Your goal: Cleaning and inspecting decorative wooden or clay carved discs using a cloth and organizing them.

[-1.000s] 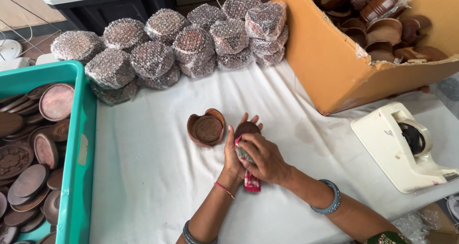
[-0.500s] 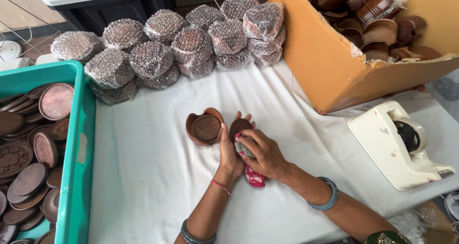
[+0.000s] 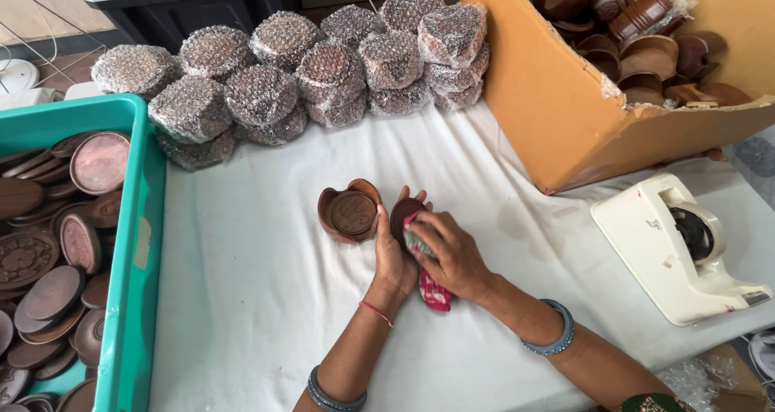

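Note:
My left hand (image 3: 392, 255) cups a small round brown disc (image 3: 404, 215) upright over the white table (image 3: 242, 291). My right hand (image 3: 449, 255) presses a red and white patterned cloth (image 3: 433, 289) against the disc's face; the cloth's tail hangs down between my wrists. Just to the left, touching distance from my left fingers, sits a brown clay holder (image 3: 349, 211) with a round disc lying inside it.
A teal crate (image 3: 136, 242) of brown discs stands at the left edge. Several bubble-wrapped bundles (image 3: 274, 81) are stacked at the back. A cardboard box (image 3: 557, 113) of clay pieces is at the back right, and a white tape dispenser (image 3: 674, 246) is on the right.
My hands stay in the same spot; the right hand's fingers have shifted slightly over the disc with the cloth. The view has drifted a little.

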